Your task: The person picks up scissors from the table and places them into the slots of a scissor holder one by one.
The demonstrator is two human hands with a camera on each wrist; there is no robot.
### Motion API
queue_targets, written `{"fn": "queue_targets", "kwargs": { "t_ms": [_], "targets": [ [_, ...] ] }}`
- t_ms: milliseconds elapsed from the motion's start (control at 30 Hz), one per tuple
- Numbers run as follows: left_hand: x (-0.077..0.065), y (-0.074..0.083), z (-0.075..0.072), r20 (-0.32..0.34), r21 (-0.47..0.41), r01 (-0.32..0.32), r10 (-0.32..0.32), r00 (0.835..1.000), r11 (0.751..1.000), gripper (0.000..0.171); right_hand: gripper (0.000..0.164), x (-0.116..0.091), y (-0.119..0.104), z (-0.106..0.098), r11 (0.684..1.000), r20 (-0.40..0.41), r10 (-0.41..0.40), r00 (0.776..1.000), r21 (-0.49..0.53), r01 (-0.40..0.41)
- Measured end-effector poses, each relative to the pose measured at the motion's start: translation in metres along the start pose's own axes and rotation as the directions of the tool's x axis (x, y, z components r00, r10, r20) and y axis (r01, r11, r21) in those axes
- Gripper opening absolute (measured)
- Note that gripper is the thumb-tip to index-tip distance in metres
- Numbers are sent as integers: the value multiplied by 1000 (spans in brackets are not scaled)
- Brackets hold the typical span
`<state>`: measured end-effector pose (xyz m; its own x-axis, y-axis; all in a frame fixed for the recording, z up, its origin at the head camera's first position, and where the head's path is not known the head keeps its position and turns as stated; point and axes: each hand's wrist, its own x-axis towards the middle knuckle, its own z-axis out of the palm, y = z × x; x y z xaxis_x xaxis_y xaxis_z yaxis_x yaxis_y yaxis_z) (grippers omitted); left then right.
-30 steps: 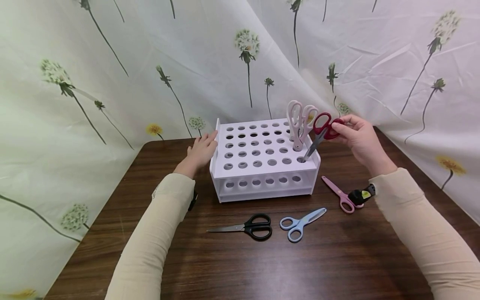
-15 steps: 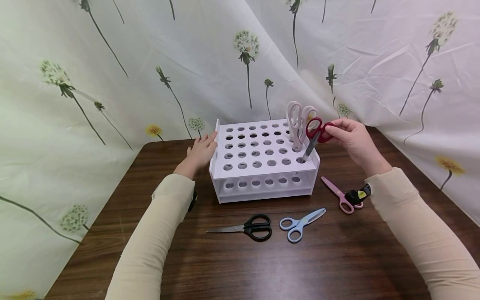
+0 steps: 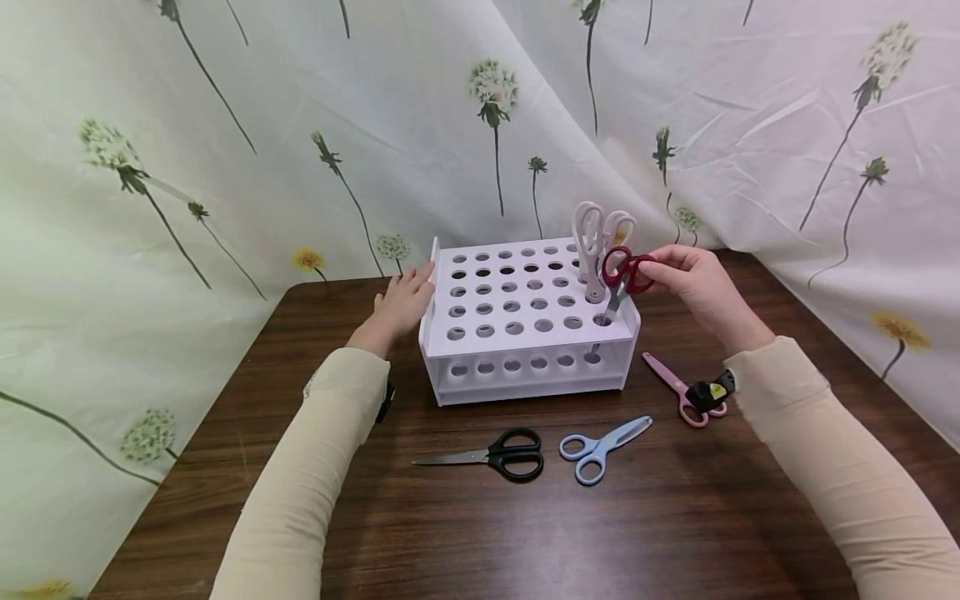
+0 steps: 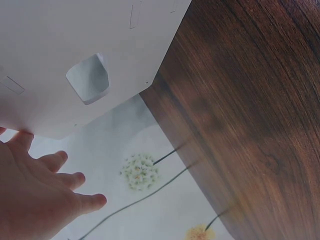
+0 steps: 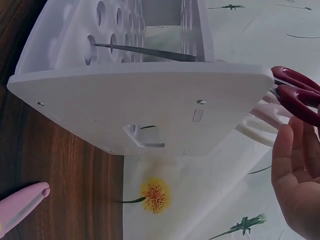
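Note:
My right hand (image 3: 693,287) pinches one handle loop of the red-handled scissors (image 3: 637,280), whose blades pass down through the front right hole of the white rack (image 3: 528,340). In the right wrist view the blade (image 5: 150,51) shows between the rack's two levels, its tip near a lower hole. Just behind stand pale pink scissors (image 3: 592,254) and white-handled scissors (image 3: 619,223), points down in the rack. My left hand (image 3: 401,304) rests against the rack's left side panel, fingers extended; the left wrist view shows that hand (image 4: 45,185) with its fingers spread.
On the brown table (image 3: 480,542) in front of the rack lie black-handled scissors (image 3: 516,455) and light blue scissors (image 3: 603,448). Pink scissors (image 3: 678,387) lie right of the rack, partly behind the wrist camera. A flower-printed curtain (image 3: 420,125) hangs behind.
My right hand has moved left and down, lowering the red-handled scissors deeper through the hole and making them more upright. The blade now shows below the top level. My left hand has stayed put.

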<state>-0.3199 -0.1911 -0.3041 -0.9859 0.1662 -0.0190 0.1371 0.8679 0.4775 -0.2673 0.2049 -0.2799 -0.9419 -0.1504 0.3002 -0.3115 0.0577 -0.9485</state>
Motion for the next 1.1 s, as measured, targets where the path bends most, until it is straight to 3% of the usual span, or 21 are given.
{"fn": "queue_targets", "kwargs": {
  "t_ms": [100, 467, 1100],
  "targets": [
    [0, 0, 0, 1, 2, -2, 2, 1000, 1000, 55, 7, 0, 1, 0, 998, 1, 9, 1000, -61, -9],
    [1, 1, -1, 24, -6, 10, -10, 1000, 1000, 55, 13, 0, 3, -2, 990, -7, 57, 998, -127, -57],
    [3, -2, 1, 19, -6, 5, -5, 1000, 1000, 55, 13, -1, 3, -3, 993, 21, 55, 998, -101, -53]
  ]
}}
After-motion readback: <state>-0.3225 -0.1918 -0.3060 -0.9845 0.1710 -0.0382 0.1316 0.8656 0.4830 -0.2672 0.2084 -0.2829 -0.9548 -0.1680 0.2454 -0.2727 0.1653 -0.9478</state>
